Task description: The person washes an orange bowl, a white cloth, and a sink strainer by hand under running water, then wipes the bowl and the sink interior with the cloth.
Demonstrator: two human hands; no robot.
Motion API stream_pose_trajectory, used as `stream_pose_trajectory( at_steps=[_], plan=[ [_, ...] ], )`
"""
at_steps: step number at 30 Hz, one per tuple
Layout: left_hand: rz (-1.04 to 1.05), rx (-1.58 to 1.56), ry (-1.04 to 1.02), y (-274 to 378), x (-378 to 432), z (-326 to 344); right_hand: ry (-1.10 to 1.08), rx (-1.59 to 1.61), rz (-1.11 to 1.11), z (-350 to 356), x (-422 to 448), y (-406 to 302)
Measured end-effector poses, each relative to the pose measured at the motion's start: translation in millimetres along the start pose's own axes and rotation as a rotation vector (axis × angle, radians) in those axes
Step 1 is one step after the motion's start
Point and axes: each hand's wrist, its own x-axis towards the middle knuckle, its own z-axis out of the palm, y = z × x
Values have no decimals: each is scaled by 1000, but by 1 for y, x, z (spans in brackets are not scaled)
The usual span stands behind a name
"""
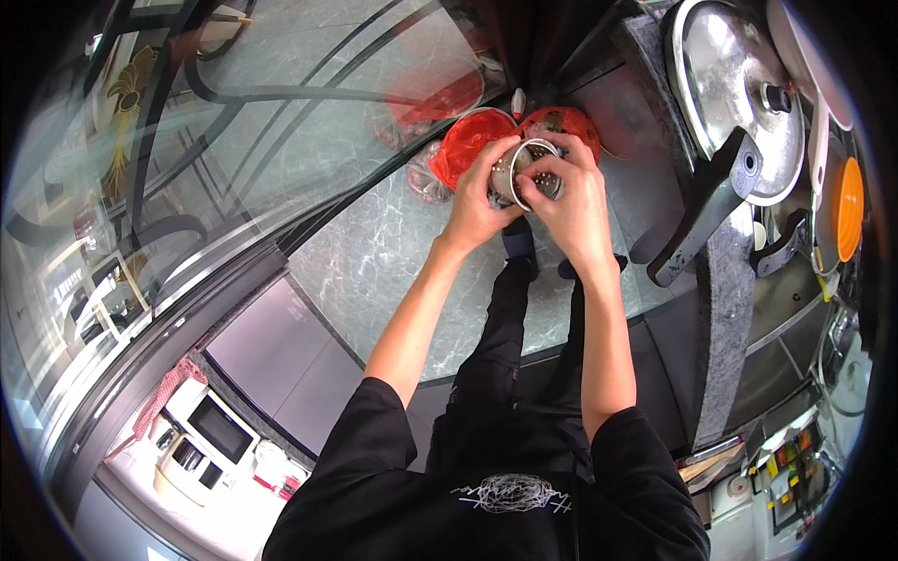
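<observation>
Both hands meet in front of me over the floor, around a perforated metal strainer cup (501,177) with its round mouth tilted up toward me. My left hand (471,203) wraps the cup's outer wall from the left. On the right side, my right hand (579,203) grips the rim, its thumb and forefinger reaching into the mouth. Small holes show in the wall; whether anything is between the fingertips is hidden. Just beyond the cup stands a bin lined with a red plastic bag (466,144), next to another red bag (579,126) with scraps in it.
A clear plastic bag (428,175) lies left of the bin on the marble-look floor (393,252). A glass door (280,140) runs along the left. On the right counter, a lidded pan's handle (701,210) juts over the edge, near an orange dish (849,210).
</observation>
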Motion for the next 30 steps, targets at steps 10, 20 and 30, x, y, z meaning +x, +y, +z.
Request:
stream_pose_trajectory(
  at_steps=[10,20,30],
  plan=[
    [-153,-174,112,-23,-14,-4,274,872,436,66,-15,109],
    [-177,-177,150,-19,-40,-1,-58,-190,557,186,21,265],
    [-197,-256,197,31,-32,8,-31,559,561,197,-16,308]
  ],
)
